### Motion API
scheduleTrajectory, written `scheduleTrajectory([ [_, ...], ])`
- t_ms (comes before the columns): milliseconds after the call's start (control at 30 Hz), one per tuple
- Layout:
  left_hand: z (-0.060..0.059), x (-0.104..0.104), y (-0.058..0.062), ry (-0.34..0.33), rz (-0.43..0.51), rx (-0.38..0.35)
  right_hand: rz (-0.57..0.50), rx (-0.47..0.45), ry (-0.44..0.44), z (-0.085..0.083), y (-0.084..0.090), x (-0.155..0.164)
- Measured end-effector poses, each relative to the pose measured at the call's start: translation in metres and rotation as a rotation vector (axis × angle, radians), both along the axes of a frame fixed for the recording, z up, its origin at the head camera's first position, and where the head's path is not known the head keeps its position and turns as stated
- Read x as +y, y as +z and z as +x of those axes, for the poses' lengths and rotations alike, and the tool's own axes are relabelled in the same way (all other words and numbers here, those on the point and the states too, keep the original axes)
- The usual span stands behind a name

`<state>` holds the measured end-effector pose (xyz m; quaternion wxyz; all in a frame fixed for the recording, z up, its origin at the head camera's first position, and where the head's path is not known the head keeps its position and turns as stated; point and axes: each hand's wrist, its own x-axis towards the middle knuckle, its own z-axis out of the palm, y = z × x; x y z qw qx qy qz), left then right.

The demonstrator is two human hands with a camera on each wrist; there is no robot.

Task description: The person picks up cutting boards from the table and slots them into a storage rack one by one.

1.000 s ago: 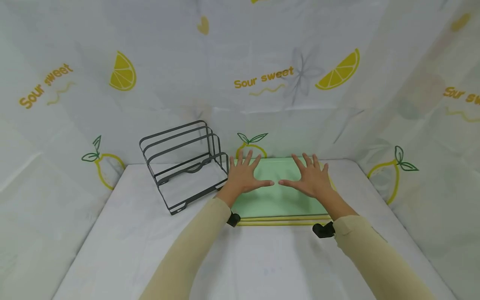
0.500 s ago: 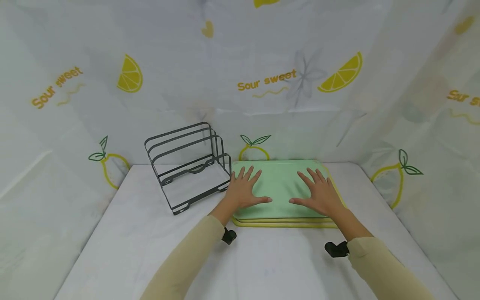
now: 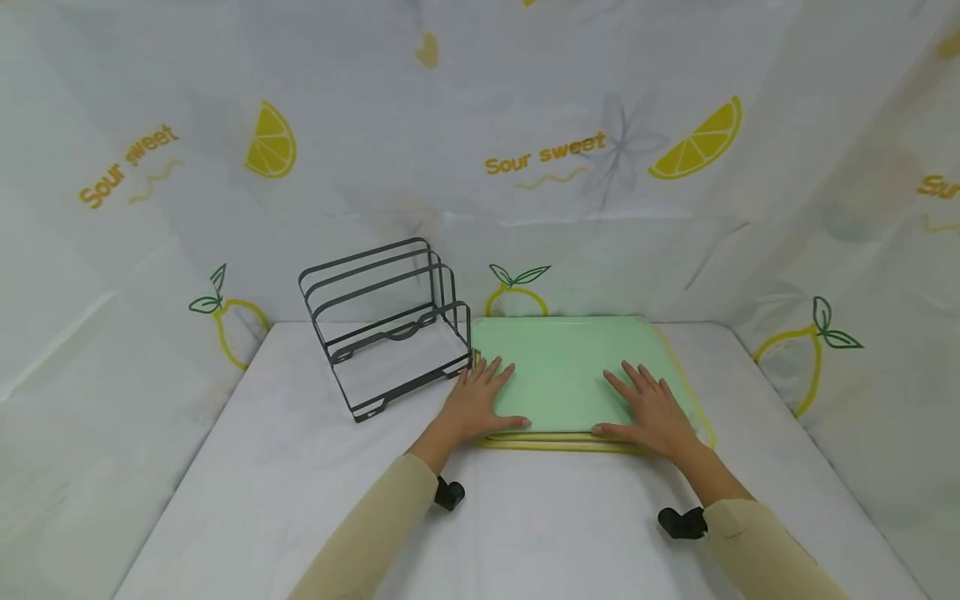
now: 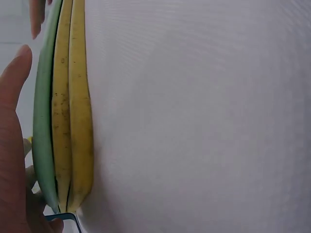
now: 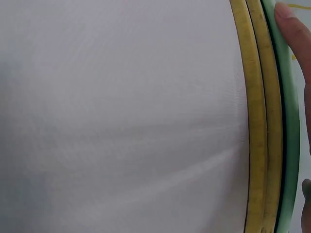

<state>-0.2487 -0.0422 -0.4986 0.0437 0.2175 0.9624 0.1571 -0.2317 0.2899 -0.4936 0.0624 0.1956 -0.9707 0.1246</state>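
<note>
A flat, rectangular light-green board [image 3: 558, 367] lies on top of two yellow-edged boards [image 3: 585, 443], stacked at the back of the table. My left hand [image 3: 472, 408] is spread over the stack's front left corner, thumb along the near edge. Over the front right part is my right hand [image 3: 654, 417], fingers spread and thumb pointing inward. In the right wrist view the thumb [image 5: 291, 24] overlaps the green edge. The left wrist view shows the stack's layered edges [image 4: 63, 107] side by side, with the left thumb [image 4: 17, 73] beside the green one.
A black metal wire rack [image 3: 397, 387] with several upright loops stands left of the stack, close to my left hand. White cloth covers the table [image 3: 540, 525]. Behind hangs a white curtain [image 3: 360, 125] printed with lemons.
Both hands have come down and back toward the near edge of the boards, spreading farther apart. The rack and stack have shifted slightly right in view with the head's movement.
</note>
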Motion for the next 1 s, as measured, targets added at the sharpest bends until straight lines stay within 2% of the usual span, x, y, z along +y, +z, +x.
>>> scheduleTrajectory([
  [167,-0.001,0.0,-0.015,-0.013,-0.024,0.03,0.004,-0.012,-0.034,0.0,-0.01,0.003],
  [300,0.002,0.003,-0.021,-0.023,-0.021,0.052,0.019,0.003,-0.062,0.0,-0.019,0.005],
  [600,0.007,0.007,-0.028,0.001,0.004,0.106,0.077,-0.015,-0.099,0.001,-0.021,0.004],
  [767,0.009,0.008,-0.031,0.019,0.044,0.129,0.099,0.005,-0.104,0.002,-0.023,0.004],
  [1000,0.011,0.007,-0.035,0.027,0.044,0.134,0.093,0.03,-0.1,0.002,-0.029,0.003],
])
